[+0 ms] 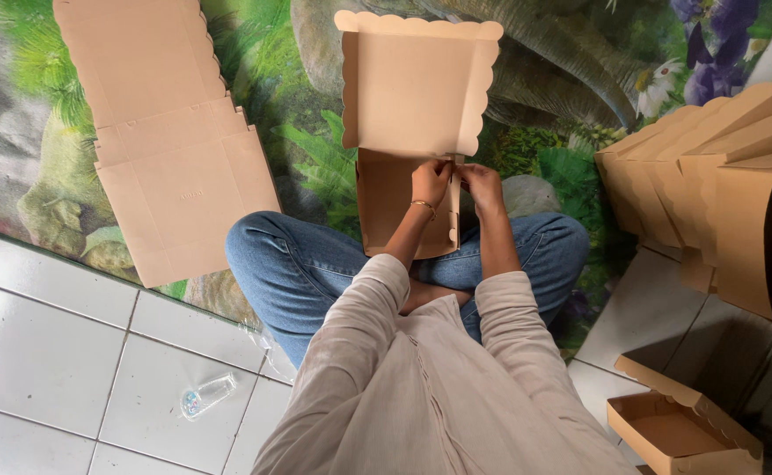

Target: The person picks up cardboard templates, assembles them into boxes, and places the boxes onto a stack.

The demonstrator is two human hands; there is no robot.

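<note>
Pinching box corner flap, both hands apparently closed on cardboard.

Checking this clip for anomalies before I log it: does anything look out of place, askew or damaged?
One oddity: a small clear plastic bottle lies on its side on the white tile floor, apart from the cardboard. Otherwise, both hands, left hand and right hand, work the half-folded box; the flat cardboard sheets look undamaged.

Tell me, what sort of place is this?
Probably a home floor used as a small packing spot: white tiles, a leafy printed mat, flat cardboard sheets and folded boxes around a person seated cross-legged.
</note>
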